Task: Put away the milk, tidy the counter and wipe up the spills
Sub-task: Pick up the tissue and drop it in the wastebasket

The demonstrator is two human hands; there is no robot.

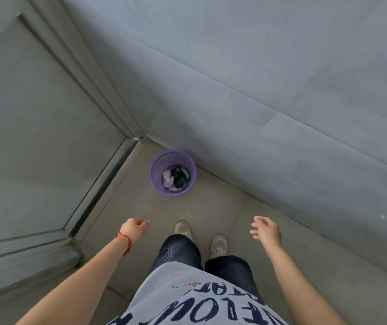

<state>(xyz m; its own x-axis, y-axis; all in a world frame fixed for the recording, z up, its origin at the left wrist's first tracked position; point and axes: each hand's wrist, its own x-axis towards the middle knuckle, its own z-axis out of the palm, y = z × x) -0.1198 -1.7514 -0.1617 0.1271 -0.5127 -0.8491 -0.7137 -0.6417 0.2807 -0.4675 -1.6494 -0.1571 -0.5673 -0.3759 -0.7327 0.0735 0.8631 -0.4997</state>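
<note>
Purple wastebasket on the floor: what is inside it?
The purple wastebasket holds crumpled white paper beside something dark, too small to identify. Whatever lies beneath them is covered.

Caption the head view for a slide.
Both empty hands, left and right, hang above the floor before a purple wastebasket holding crumpled trash.

Wastebasket (173, 172): purple plastic mesh, round, upright on the floor (223, 207) in a corner, just beside the grey wall (258, 78). Contents: crumpled white paper (167, 178) to the left, dark item (180, 178) to the right, kind unclear. Floor: pale beige tiles. Door frame (98, 181): metal sill, left of the wastebasket. Shoes (218, 246): pale pair, near the wastebasket.
</note>
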